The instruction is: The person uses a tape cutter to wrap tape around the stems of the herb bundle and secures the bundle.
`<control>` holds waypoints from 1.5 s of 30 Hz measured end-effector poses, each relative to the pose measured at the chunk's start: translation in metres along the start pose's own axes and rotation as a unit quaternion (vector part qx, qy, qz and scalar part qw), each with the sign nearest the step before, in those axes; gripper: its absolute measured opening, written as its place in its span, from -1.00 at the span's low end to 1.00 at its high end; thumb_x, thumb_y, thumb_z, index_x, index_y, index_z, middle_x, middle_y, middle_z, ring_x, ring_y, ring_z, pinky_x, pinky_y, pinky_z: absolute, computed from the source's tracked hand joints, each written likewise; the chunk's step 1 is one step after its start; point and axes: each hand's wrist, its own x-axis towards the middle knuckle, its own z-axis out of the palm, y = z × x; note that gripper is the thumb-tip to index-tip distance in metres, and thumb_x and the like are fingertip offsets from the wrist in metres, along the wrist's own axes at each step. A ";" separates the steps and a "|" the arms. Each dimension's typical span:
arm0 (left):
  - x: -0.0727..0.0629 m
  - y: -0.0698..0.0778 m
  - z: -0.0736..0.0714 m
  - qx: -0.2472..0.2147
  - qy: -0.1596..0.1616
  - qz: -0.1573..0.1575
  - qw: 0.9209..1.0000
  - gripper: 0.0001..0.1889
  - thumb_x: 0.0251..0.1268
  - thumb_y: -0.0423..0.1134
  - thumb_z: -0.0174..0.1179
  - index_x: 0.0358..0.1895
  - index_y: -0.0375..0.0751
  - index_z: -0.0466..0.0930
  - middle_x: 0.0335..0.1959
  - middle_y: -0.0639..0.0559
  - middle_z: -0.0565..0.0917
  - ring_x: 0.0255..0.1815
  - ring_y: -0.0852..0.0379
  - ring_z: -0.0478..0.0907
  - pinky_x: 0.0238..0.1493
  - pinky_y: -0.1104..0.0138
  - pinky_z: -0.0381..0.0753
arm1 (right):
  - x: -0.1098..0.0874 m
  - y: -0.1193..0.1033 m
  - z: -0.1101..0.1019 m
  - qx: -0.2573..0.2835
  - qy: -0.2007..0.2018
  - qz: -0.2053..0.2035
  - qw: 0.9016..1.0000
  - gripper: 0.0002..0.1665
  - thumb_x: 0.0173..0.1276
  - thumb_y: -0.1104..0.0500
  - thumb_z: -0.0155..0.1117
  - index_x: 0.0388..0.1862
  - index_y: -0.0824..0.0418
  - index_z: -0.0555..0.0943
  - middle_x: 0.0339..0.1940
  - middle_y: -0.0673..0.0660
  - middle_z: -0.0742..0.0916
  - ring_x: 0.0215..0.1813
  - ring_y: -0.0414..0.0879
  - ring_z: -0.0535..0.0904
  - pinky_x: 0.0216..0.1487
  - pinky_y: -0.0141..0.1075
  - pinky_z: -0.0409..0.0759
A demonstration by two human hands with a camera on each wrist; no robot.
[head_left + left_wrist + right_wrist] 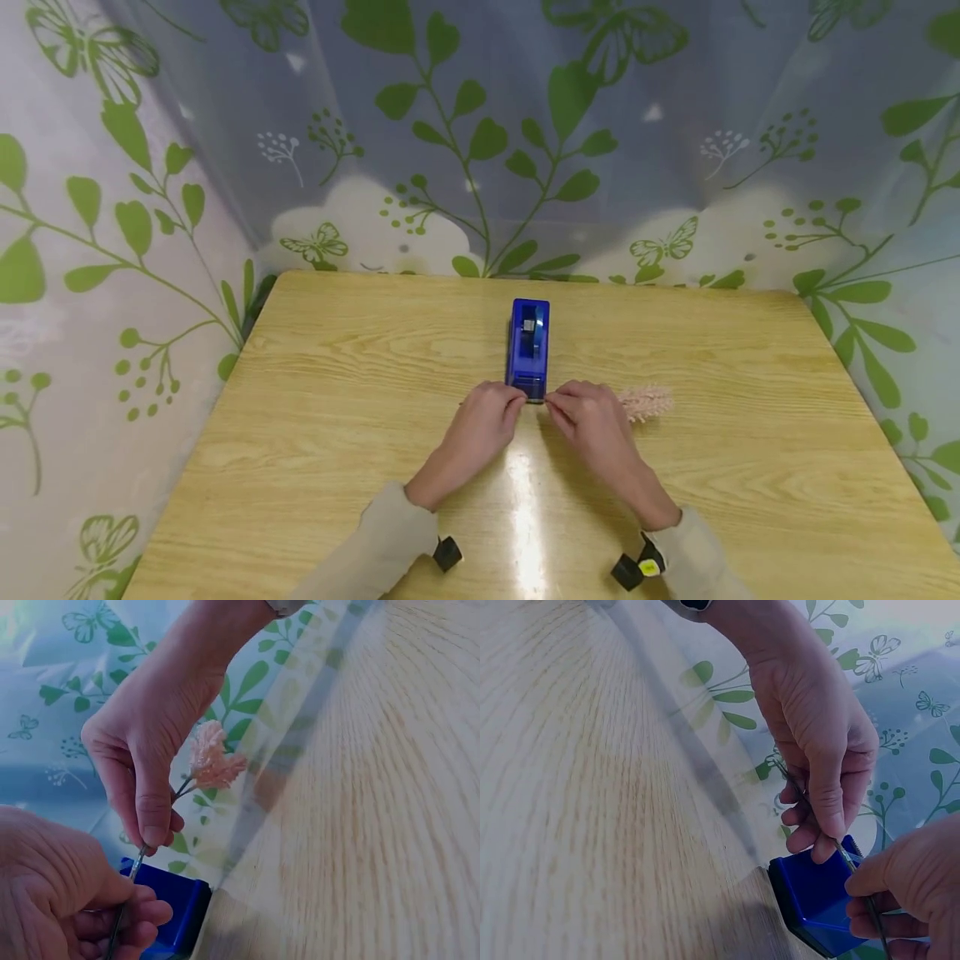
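Observation:
A pink artificial flower (647,403) sticks out to the right of my right hand (596,425). Its thin dark stem (847,859) runs across between both hands. My left hand (480,417) pinches the stem between thumb and fingers, with the stem's bare ends showing past it in the right wrist view. The right hand pinches the stem nearer the blossom. Between the fingertips a short stretch of stem looks shiny, like clear tape. Right at the hands is the front end of a blue tape dispenser (528,367), its cutting edge partly covered by the fingers.
The wooden table (360,350) carries the dispenser, which stands lengthwise toward the back edge. Leaf-and-butterfly patterned cloth (480,208) hangs behind and at both sides. Small black cameras (447,553) sit at the wrists, beside beige sleeves (375,546).

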 end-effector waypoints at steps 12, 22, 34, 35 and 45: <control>0.000 -0.005 0.002 0.010 0.035 0.015 0.999 -0.88 0.44 -0.41 0.30 -0.16 -0.29 0.84 -0.27 -0.05 0.81 -0.26 0.05 0.69 -0.23 0.31 0.69 | -0.001 0.001 0.001 -0.016 -0.057 0.013 0.998 -0.89 0.43 0.26 0.41 -0.32 0.23 0.79 -0.35 0.09 0.79 -0.29 0.00 0.70 -0.19 -0.02 0.64; 0.000 -0.006 0.004 0.018 0.060 0.026 0.998 -0.89 0.36 -0.43 0.37 -0.14 -0.26 0.85 -0.23 -0.05 0.83 -0.21 0.06 0.71 -0.23 0.33 0.70 | -0.003 0.002 0.006 -0.035 0.008 -0.011 0.999 -0.91 0.17 0.33 0.59 -0.35 0.20 0.83 -0.36 0.08 0.81 -0.30 0.01 0.74 -0.14 -0.01 0.63; 0.001 -0.003 0.004 0.051 0.053 0.019 0.997 -0.88 0.43 -0.33 0.33 -0.13 -0.28 0.82 -0.25 -0.06 0.81 -0.29 0.09 0.62 -0.30 0.37 0.60 | -0.005 -0.003 0.010 -0.033 0.051 0.002 0.998 -0.94 0.26 0.35 0.53 -0.27 0.28 0.83 -0.37 0.11 0.79 -0.38 0.04 0.72 -0.31 -0.10 0.61; 0.001 -0.003 0.004 0.051 0.050 0.017 0.997 -0.87 0.45 -0.33 0.31 -0.13 -0.29 0.82 -0.25 -0.07 0.81 -0.29 0.08 0.61 -0.30 0.36 0.60 | -0.005 -0.004 0.010 -0.031 0.055 0.000 0.998 -0.94 0.27 0.36 0.52 -0.27 0.30 0.83 -0.37 0.11 0.79 -0.38 0.04 0.71 -0.33 -0.11 0.60; 0.002 -0.008 0.007 0.007 0.093 0.034 0.995 -0.91 0.37 -0.42 0.36 -0.16 -0.30 0.84 -0.27 -0.06 0.82 -0.31 0.08 0.60 -0.31 0.37 0.61 | -0.003 -0.008 0.011 -0.011 0.034 0.036 0.999 -0.93 0.40 0.34 0.42 -0.24 0.37 0.78 -0.37 0.17 0.74 -0.35 0.06 0.67 -0.25 -0.06 0.67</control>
